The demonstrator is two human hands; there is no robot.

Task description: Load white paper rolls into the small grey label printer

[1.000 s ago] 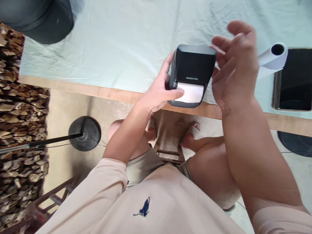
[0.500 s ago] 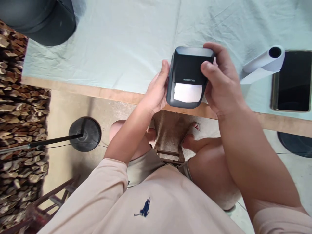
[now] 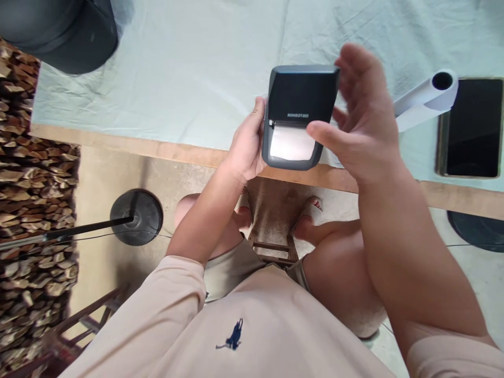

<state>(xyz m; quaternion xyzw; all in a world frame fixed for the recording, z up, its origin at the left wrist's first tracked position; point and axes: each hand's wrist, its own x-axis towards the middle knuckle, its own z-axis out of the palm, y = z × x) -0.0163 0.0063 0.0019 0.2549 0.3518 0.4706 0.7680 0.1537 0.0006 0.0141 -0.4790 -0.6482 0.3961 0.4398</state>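
i can see the black printer point(image 3: 303, 94) out to the left of the white roll point(image 3: 421, 98), its lid and the white paper point(image 3: 291, 143) in its opening facing up toward the person. the left hand point(image 3: 249, 144) is closed along the printer's left side, thumb upright against the rim, and that 1 grip looks to be carrying the weight. the right hand point(image 3: 364, 121), between the printer and the roll, is spread wide, its thumb reaching over the paper's edge and its fingers blurred beyond the right side; whether the thumb presses or only hovers, i cannot tell. to work it well, i'd firm up the left hold, since the casing looks bulky and smooth and 1 palm on 1 side could let it twist. the right fingers would do best on the casing's side, with the thumb clear of the slot so the paper isn't creased or dragged askew. i'd mind the knuckles too: the roll lies just beside the right hand, the tablet point(image 3: 474, 126) on the roll's other side, and a broad sweep could knock it.
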